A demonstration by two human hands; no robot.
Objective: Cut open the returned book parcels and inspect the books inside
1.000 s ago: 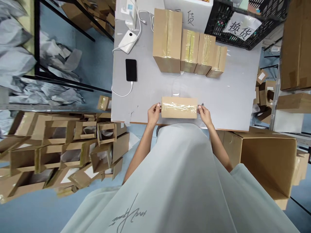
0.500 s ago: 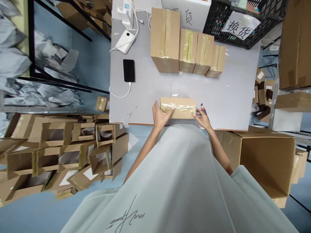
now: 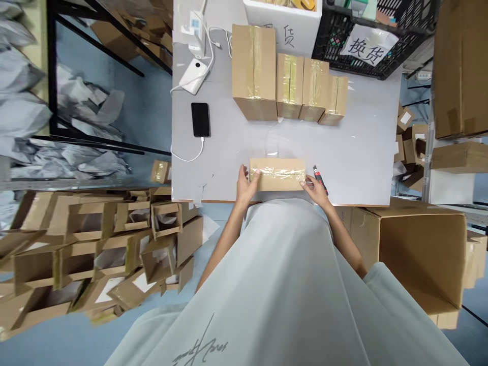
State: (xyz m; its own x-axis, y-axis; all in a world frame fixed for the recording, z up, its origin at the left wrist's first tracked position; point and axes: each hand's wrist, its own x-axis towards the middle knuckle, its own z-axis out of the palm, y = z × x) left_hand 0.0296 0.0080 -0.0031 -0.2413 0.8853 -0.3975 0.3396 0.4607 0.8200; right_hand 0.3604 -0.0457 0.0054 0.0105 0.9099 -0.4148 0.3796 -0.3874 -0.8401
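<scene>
A small cardboard box [image 3: 282, 184] with shiny clear tape along its top lies crosswise near the table's front edge. My left hand [image 3: 246, 187] grips its left end, thumb on the taped top and the other fingers around the side. At the opposite end, my right hand [image 3: 316, 190] holds the right edge between thumb and fingers. Just beyond the right fingers lies a red and black utility knife [image 3: 321, 179]. Behind the box, a clear strip, seemingly tape, sticks to the tabletop [image 3: 224, 168].
Several taped cardboard boxes [image 3: 254, 71] stand in a row at the back. Behind them are a white bin [image 3: 301, 33] and a black crate [image 3: 331, 51]. A phone [image 3: 200, 120] and power bank [image 3: 193, 76] lie left. Open cartons [image 3: 89, 218] stack below left; a large carton [image 3: 419, 254] stands right.
My left thumb has slid leftward along the box top, toward its left end. The right hand keeps its hold on the right end. The view has shifted slightly.
</scene>
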